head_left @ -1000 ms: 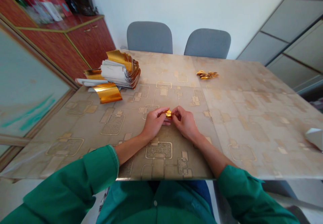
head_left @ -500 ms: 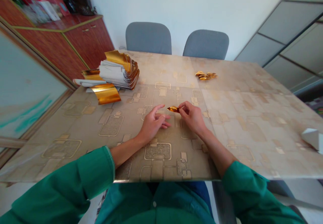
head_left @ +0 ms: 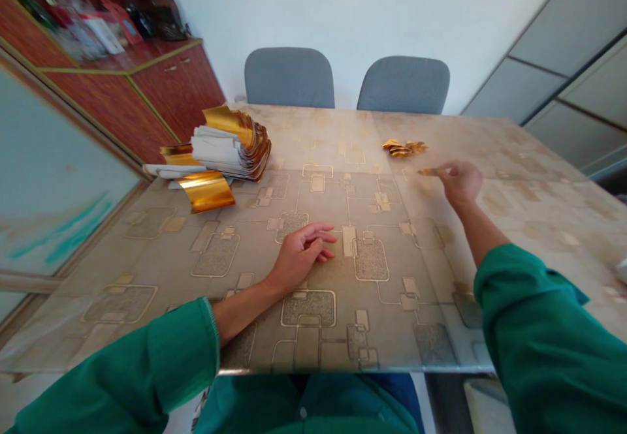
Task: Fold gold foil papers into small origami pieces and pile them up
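My right hand [head_left: 461,181] is out over the right part of the table, its fingers pinched on a small folded piece of gold foil paper [head_left: 428,171]. Just beyond it lies a little pile of folded gold pieces [head_left: 404,148]. My left hand [head_left: 306,251] rests near the table's middle, fingers loosely stretched and holding nothing. At the back left stands a thick stack of gold foil sheets [head_left: 228,147] with white backs. One curved gold sheet [head_left: 208,191] lies in front of that stack.
A patterned cloth covers the table [head_left: 313,192]. Two grey chairs [head_left: 289,76] stand at its far side against the wall. A reddish wooden cabinet [head_left: 166,101] with bottles and bags is at the back left. Something white [head_left: 622,269] shows at the right edge.
My right hand has moved right and away from me with the folded gold paper, towards the small pile. My left hand has stayed nearly in place, its thumb and fingers drawn closer together.
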### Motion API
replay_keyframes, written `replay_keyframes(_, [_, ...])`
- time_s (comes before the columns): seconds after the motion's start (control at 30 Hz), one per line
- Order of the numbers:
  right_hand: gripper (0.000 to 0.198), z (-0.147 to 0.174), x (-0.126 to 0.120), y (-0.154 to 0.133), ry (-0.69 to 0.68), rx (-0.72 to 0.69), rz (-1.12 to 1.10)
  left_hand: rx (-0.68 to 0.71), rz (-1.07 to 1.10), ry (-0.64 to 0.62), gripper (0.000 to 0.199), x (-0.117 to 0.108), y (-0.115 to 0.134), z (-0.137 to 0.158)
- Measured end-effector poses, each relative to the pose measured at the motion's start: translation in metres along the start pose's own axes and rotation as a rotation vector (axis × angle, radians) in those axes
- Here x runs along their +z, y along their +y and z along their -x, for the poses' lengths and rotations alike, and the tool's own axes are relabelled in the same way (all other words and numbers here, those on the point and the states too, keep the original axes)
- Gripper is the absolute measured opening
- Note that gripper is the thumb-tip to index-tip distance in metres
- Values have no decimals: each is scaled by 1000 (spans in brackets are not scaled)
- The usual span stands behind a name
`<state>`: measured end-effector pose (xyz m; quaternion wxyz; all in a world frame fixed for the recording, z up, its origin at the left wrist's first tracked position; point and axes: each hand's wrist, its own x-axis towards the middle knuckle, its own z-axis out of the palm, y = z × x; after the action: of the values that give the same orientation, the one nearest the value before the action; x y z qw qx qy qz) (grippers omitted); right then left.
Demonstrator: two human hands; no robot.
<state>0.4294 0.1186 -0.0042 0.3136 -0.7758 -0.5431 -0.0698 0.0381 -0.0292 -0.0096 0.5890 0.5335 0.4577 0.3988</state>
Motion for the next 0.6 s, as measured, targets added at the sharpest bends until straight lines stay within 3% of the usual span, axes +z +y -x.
replay_keyframes(0.2, [16,-34,23,21,-27,45,-9,-30,-9,-9,30,-2,1,2])
replay_keyframes(0.6, [19,-80,65,22,-8,95,29,-71,-37,-21,26,-5,5,7])
